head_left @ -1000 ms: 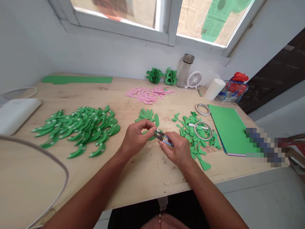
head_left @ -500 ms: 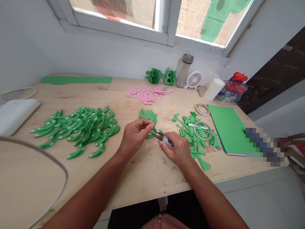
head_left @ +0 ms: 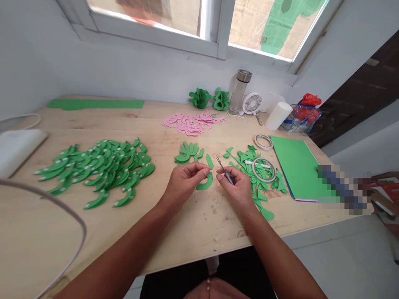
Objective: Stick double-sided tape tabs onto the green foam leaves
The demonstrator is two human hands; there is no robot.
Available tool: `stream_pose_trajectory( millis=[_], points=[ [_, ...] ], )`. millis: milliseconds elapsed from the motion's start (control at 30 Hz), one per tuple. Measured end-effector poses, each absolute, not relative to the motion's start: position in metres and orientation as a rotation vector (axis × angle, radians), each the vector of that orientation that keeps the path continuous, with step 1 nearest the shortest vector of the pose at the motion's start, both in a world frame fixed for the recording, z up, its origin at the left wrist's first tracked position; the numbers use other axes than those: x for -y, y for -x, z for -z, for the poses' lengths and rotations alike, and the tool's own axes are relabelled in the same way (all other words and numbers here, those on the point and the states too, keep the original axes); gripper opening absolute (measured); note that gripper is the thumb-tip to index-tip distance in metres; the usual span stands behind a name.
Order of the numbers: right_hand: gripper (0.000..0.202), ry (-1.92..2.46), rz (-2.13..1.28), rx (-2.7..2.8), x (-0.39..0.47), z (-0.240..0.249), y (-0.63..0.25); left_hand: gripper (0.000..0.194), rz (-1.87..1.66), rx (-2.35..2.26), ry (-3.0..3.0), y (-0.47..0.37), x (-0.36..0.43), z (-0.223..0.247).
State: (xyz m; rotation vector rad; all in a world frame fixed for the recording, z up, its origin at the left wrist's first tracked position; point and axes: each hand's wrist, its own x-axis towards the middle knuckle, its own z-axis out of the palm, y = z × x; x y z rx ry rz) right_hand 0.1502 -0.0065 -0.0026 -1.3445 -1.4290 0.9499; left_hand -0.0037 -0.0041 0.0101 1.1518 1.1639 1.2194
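1. The left hand (head_left: 188,179) is hovering over the table (head_left: 193,234), its thumb and forefinger pinching together with a small white bit (head_left: 210,170) showing at their tips; the other fingers are curling inward.
2. A green curve (head_left: 206,183) is showing above and below those fingertips; whether they are also gripping it, one cannot tell.
3. The right hand (head_left: 236,186) is closing around the snips (head_left: 225,170), gripping the blue handle; the slim blades are pointing forward and somewhat leftward, near the left fingertips but apart from them.
4. Just beyond the left hand, a small green stack (head_left: 188,153) is lying fanned out.
5. To the left, a large green heap (head_left: 107,166) of curves is spreading, many of them white-patched.
6. Farther back, pink cutouts (head_left: 193,123) are lying in front of two paper ornaments (head_left: 200,98).
7. Beside the right hand, green scraps (head_left: 259,191) are lying scattered, one tape roll (head_left: 264,180) resting on them.
8. Farther right, green sheets (head_left: 296,166) are lying stacked.
9. Along the back, a bottle (head_left: 239,92) and a fan (head_left: 252,102) are standing close together.
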Motion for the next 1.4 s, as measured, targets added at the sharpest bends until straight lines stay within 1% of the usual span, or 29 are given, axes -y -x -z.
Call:
stream_pose_trajectory(
  millis=[133, 367, 733, 1000, 1400],
  points=[
    [0.020, 1.333, -1.005, 1.384, 0.006, 0.001, -0.149, 0.015, -1.164, -1.110, -1.251, -0.001, 0.007, -0.006],
    [0.017, 1.310, -1.072, 1.371, 0.005, 0.002, -0.150, 0.016, -1.171, -1.105, -1.353, -0.002, 0.007, 0.002],
    [0.017, 1.315, -1.059, 1.400, 0.004, 0.003, -0.150, 0.015, -1.175, -1.097, -1.350, -0.003, 0.007, 0.002],
    [0.013, 1.322, -1.054, 1.396, 0.005, 0.000, -0.149, 0.015, -1.188, -1.123, -1.311, -0.003, 0.007, 0.003],
    [0.014, 1.312, -1.095, 1.394, 0.005, 0.001, -0.149, 0.015, -1.192, -1.133, -1.288, -0.004, 0.008, 0.000]
  ],
)
